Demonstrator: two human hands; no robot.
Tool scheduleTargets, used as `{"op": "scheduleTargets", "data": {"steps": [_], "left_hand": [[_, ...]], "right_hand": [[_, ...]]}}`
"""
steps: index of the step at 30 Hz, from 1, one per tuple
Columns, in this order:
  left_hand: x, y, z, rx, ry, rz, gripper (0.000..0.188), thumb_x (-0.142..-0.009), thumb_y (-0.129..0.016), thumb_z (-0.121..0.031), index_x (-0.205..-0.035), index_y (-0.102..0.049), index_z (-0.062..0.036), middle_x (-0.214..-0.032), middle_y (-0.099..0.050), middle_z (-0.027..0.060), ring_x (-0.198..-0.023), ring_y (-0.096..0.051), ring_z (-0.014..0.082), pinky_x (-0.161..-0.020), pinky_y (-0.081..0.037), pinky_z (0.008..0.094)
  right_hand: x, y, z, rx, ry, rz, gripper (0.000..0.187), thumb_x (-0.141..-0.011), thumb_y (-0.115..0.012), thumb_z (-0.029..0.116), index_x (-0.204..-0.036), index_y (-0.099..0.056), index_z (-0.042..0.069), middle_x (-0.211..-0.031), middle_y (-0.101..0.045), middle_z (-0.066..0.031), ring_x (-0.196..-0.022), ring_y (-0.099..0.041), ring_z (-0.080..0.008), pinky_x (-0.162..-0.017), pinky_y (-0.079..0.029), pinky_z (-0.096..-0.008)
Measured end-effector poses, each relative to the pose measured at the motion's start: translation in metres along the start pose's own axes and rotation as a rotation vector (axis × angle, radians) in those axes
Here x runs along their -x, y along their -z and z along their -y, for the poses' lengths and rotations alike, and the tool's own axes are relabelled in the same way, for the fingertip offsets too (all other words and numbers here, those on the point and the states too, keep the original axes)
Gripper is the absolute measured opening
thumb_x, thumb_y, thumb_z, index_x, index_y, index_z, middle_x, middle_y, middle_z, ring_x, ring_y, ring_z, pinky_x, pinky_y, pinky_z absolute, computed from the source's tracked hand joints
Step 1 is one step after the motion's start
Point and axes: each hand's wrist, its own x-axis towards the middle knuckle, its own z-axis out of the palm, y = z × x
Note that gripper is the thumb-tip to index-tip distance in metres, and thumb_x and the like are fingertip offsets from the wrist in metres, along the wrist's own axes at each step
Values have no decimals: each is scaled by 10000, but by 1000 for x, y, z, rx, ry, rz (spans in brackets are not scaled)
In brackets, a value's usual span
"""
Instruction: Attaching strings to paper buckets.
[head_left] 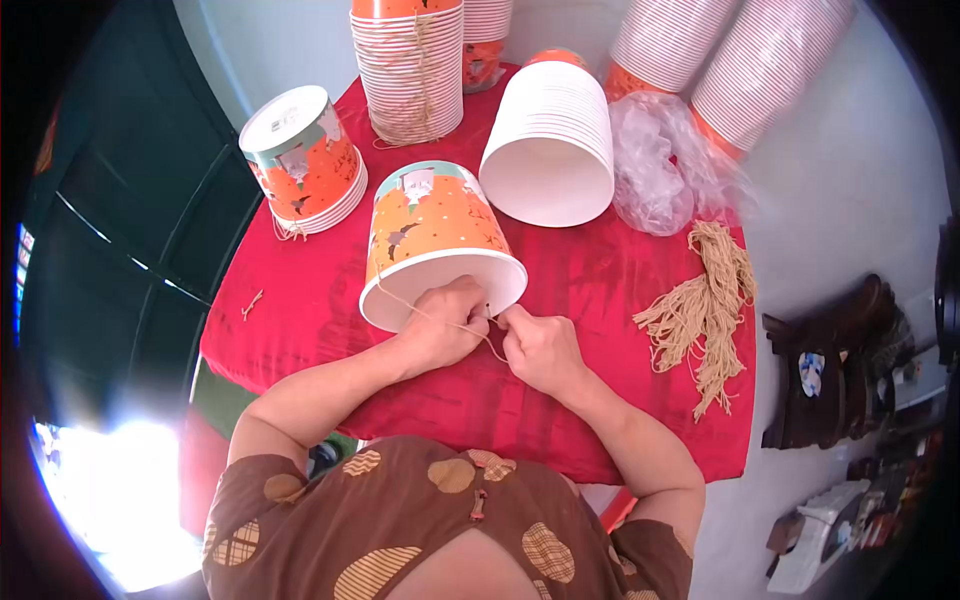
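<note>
An orange paper bucket (445, 220) with a pale green band and printed figures lies tipped on its side, its white mouth toward me. My left hand (448, 318) reaches into the mouth, fingers curled and partly hidden at the lower rim. A thin tan cord (402, 299) comes down from the bucket's left side, crosses over the back of this hand and loops below the rim. Close beside it, my right hand (540, 347) is closed in a pinch on the cord at the rim's right side. The two hands nearly touch.
A red cloth (290, 300) covers the table. White nested buckets (550, 130) lie behind, with a short stack (305, 160) left and a tall corded stack (408, 70) at the back. Clear plastic (650, 160) and a bundle of cords (705, 300) lie right.
</note>
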Motion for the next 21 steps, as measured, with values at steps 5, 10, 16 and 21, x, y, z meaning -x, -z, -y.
{"op": "scheduleTargets", "data": {"steps": [5, 10, 16, 21], "left_hand": [[-2, 10, -1, 63, -32, 67, 86, -760, -607, -26, -793, -531, -4, -817, -571, 154, -771, -606, 358, -681, -479, 442], [0, 13, -3, 71, -36, 108, 166, -753, -654, -40, -865, -535, -13, -874, -580, 161, -802, -614, 365, -705, -495, 430], [2, 7, -3, -10, -89, 83, 232, -757, -707, -80, -899, -536, -14, -908, -585, 171, -814, -619, 376, -714, -508, 443], [3, -1, 2, -91, -121, 39, 178, -778, -670, -58, -886, -537, -10, -894, -583, 177, -796, -621, 387, -692, -510, 458]], "right_hand": [[-1, 1, 0, 13, -36, 37, 74, -784, -575, 42, -853, -595, 24, -636, -635, -149, -554, -643, -320, -499, -508, -436], [1, -1, 0, 7, -46, 21, 77, -783, -583, 52, -852, -605, 27, -621, -628, -151, -540, -639, -322, -490, -506, -440], [1, 0, 1, 5, -51, 15, 82, -778, -585, 51, -850, -616, 26, -609, -622, -158, -538, -639, -326, -485, -503, -447], [2, -2, -1, 7, -45, -3, 72, -771, -587, 48, -832, -619, 27, -581, -609, -155, -522, -633, -326, -472, -497, -447]]}}
